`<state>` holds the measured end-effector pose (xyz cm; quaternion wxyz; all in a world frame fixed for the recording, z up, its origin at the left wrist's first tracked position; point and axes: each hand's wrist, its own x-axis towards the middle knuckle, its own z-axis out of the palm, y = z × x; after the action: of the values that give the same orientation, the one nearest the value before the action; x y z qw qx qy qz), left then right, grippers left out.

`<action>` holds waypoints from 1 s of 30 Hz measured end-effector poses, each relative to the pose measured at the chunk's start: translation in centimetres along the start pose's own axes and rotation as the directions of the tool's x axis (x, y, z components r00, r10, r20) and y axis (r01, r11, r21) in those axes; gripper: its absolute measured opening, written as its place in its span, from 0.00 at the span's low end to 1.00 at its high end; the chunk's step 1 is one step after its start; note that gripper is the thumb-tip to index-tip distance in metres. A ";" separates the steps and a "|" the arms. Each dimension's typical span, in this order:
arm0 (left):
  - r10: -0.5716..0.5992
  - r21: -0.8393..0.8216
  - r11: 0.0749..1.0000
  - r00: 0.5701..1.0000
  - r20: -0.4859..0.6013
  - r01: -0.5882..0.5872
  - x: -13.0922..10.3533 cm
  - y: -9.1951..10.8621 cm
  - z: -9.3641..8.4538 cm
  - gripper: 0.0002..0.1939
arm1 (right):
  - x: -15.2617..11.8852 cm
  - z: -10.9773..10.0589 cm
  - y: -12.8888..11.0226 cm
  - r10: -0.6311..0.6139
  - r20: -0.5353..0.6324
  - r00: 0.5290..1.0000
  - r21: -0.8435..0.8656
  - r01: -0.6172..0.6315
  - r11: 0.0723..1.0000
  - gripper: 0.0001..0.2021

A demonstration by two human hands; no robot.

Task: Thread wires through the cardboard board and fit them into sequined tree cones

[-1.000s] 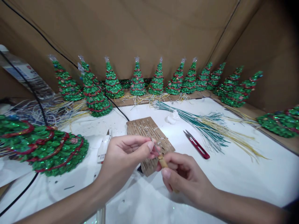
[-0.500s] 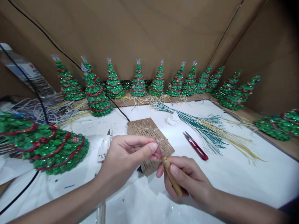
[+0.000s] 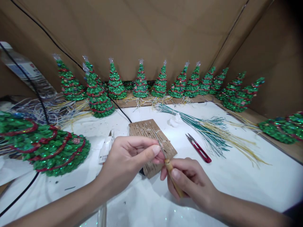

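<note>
My right hand (image 3: 189,179) is closed round the wooden handle of a thin metal-shafted tool, like an awl (image 3: 175,181). Its shaft points up and left, toward my left hand (image 3: 137,154). The left thumb and fingers are pinched together at that shaft; anything else between them is too small to make out. Beneath both hands lies a brown cardboard piece (image 3: 151,129) with rows of slits and whitish strands on it. Left of the left hand, a white tool with a metal tip, like a hot glue gun (image 3: 106,149), is partly covered by my arm.
Red thread snips (image 3: 199,149) lie at right, near a bundle of green and yellow wires (image 3: 201,126). Small decorated Christmas trees (image 3: 140,82) line the back; a larger-looking tree (image 3: 52,148) lies at left. A plastic bottle (image 3: 28,75) and black cable (image 3: 42,28) are there too.
My right hand and the wooden-handled tool have shifted very slightly, with the handle turning a little. My left hand keeps its pinch in nearly the same place.
</note>
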<state>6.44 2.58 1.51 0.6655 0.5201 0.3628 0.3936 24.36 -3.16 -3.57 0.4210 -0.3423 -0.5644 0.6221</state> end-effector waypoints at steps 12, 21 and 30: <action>-0.035 -0.029 0.999 0.999 0.011 0.035 0.0 0.1 0.0 0.06 | 0.3 0.2 -0.2 0.007 -0.019 1.000 -0.051 -0.008 0.999 0.16; -0.024 -0.081 0.996 0.999 0.022 0.025 0.4 -1.0 -0.2 0.05 | 0.2 0.4 0.0 0.003 -0.034 0.999 0.010 -0.002 1.000 0.15; -0.048 -0.111 0.992 0.998 0.044 0.053 0.5 -1.3 -0.4 0.04 | 0.1 0.2 0.2 0.022 -0.025 0.999 -0.020 -0.022 1.000 0.15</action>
<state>6.50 3.02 0.14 0.7108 0.4807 0.3393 0.3854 24.08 -3.17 -3.69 0.4177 -0.3605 -0.5616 0.6166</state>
